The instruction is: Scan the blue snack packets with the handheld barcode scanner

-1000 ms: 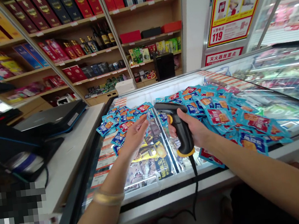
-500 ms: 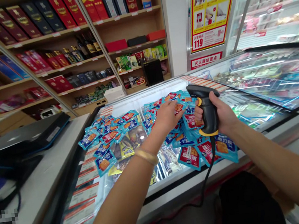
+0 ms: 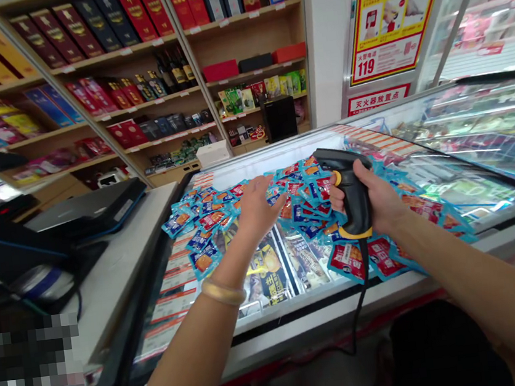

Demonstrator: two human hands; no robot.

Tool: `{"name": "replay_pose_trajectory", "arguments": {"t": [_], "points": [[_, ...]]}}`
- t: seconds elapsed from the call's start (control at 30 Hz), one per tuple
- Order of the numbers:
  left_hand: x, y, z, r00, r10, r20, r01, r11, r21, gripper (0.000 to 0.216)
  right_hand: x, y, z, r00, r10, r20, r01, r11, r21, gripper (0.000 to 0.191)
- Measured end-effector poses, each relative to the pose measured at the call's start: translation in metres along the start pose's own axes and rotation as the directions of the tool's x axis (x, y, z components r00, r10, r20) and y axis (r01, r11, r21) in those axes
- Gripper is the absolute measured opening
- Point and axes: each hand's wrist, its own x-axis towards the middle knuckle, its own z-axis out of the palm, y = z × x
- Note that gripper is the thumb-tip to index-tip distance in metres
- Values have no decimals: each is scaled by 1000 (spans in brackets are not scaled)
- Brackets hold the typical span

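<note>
Clearly, the right hand's (image 3: 382, 200) grip is wrapped round the handle of the scanner (image 3: 356, 200), held above the right heap (image 3: 305, 213); it looks stiff and fairly light, and the handle is the natural hold. The left hand's (image 3: 259, 208) grip is loosely open, thumb apart from the fingers, between that heap and the left packets (image 3: 211, 220); I cannot tell whether it touches any. Both lots lie on the freezer (image 3: 310, 329). Packets probably feel light, soft and slippery, best pinched by a sealed edge.
</note>
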Motion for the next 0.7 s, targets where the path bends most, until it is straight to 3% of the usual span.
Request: {"name": "replay_pose_trajectory", "arguments": {"t": [0.13, 0.27, 0.4, 0.53, 0.7], "points": [[-22, -41, -57, 980, -160, -116, 180, 965, 192, 45, 15, 29, 39, 988, 101, 115, -104, 994, 21, 40], [-43, -73, -95, 888, -414, -198, 458, 768, 448, 60, 32, 60, 70, 951, 202, 234, -211, 977, 17, 42], [-59, -91, -99, 820, -551, -156, 533, 637, 557, 85, 45, 82, 77, 919, 274, 284, -290, 957, 13, 42], [-66, -102, -91, 828, -551, -107, 485, 607, 629, 83, 46, 92, 67, 904, 301, 304, -323, 946, 24, 40], [-65, -101, -93, 830, -548, -102, 491, 633, 599, 77, 40, 93, 61, 902, 313, 297, -328, 945, -1, 41]]}}
